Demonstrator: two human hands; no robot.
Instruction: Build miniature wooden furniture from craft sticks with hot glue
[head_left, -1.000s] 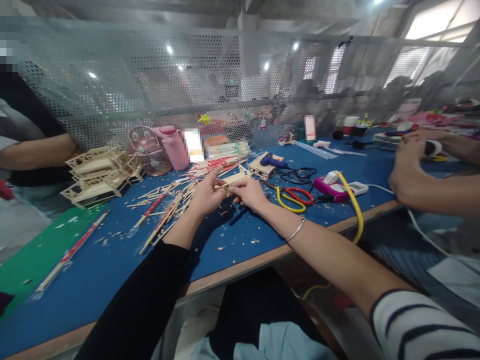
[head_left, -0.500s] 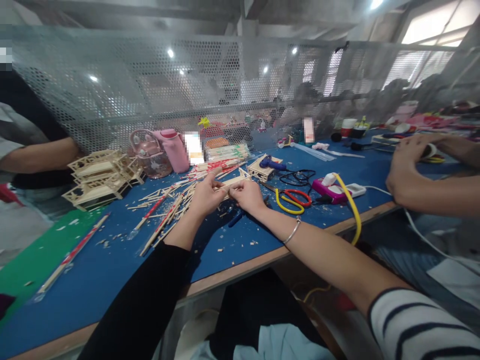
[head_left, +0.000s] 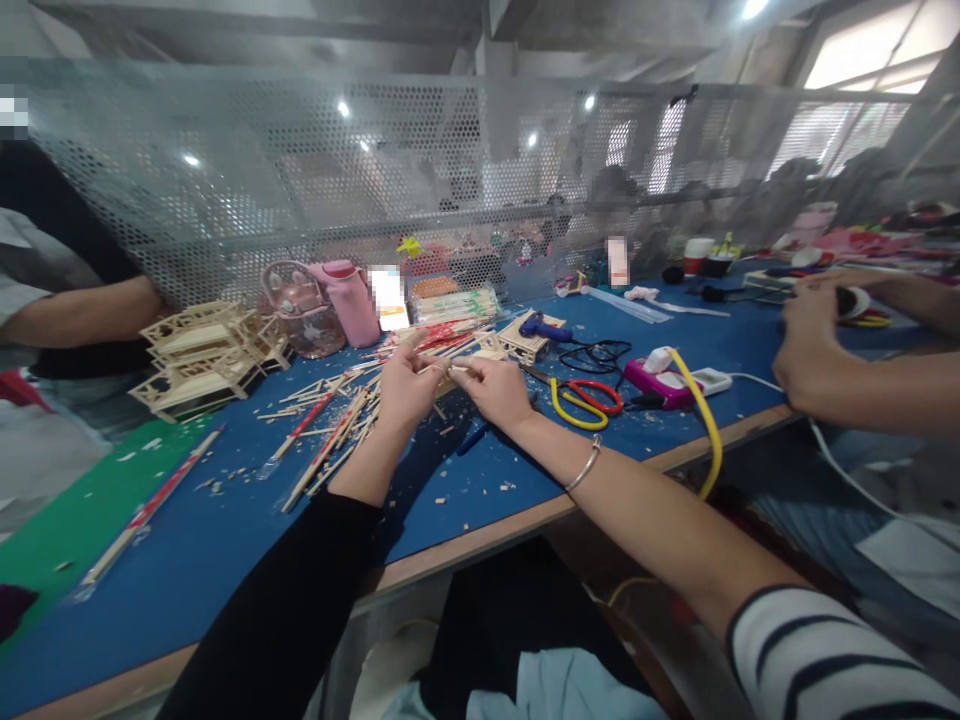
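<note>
Thin wooden piece [head_left: 448,366]: lying between both hands' fingertips, mostly hidden; long axis seemingly running crosswise
Left hand [head_left: 403,390]: pinching near end, thumb against finger
Right hand [head_left: 498,388]: pinching opposite end, equally near
Wooden frame [head_left: 491,346]: sitting just beyond right fingertips; contact unclear

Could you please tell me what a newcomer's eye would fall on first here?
Probably the tiered wooden model on the table's left side, near the pink bottle. Next, the left hand and right hand, close together at the centre, beside loose wooden sticks. To their right, the scissors stand out with yellow and red handles.
</note>
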